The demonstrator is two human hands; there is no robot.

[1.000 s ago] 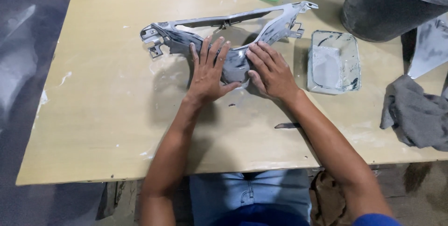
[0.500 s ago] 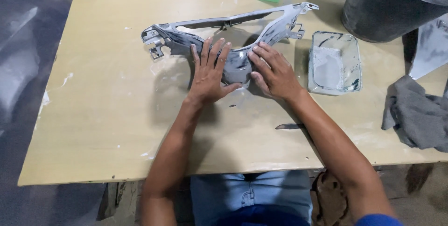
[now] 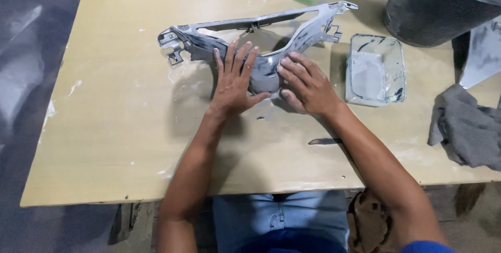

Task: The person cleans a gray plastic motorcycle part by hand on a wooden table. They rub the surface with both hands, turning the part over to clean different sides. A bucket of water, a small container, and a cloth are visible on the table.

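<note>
The grey plastic frame is pressed flat by the open left hand and right hand, ungripped, so smeared coating could be risked by slipping.

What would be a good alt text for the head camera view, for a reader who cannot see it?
Seen from above, a person's left hand and right hand press flat on a grey, paint-smeared plastic frame part lying on a beige wooden table. To the right are a clear rectangular tray with grey residue, a dark bucket and a grey cloth.
</note>
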